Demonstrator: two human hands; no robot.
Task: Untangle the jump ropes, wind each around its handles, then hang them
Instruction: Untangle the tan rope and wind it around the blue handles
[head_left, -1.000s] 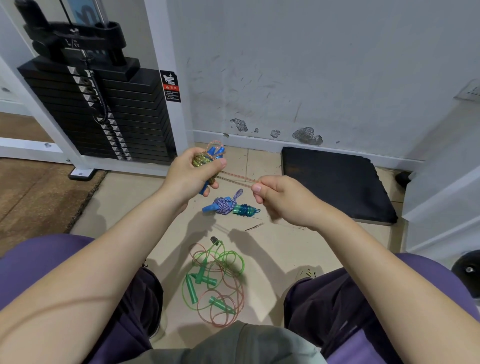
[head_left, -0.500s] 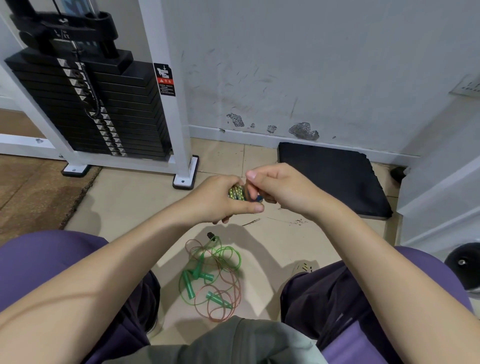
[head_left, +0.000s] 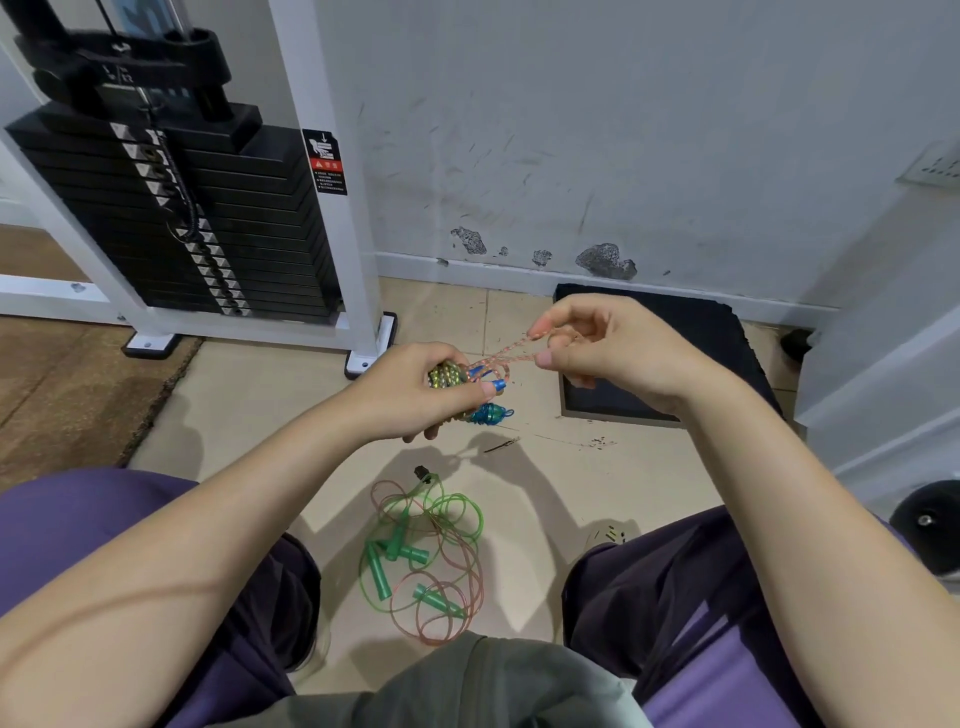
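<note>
Hands apart again; rope end drawn out to the right.
Left hand (head_left: 415, 395) grips the wound bundle (head_left: 448, 375) with blue handles; right hand (head_left: 602, 353), touching it half a second ago, now pinches the orange rope strand (head_left: 506, 353) up-right. Green and red ropes (head_left: 421, 551) lie unmoved on the floor (head_left: 249, 415).

Rope tangle (head_left: 423, 556) on floor (head_left: 249, 415)

Black weight stack (head_left: 171, 208), dark mat (head_left: 717, 332), perhaps rubber, by the wall.
</note>
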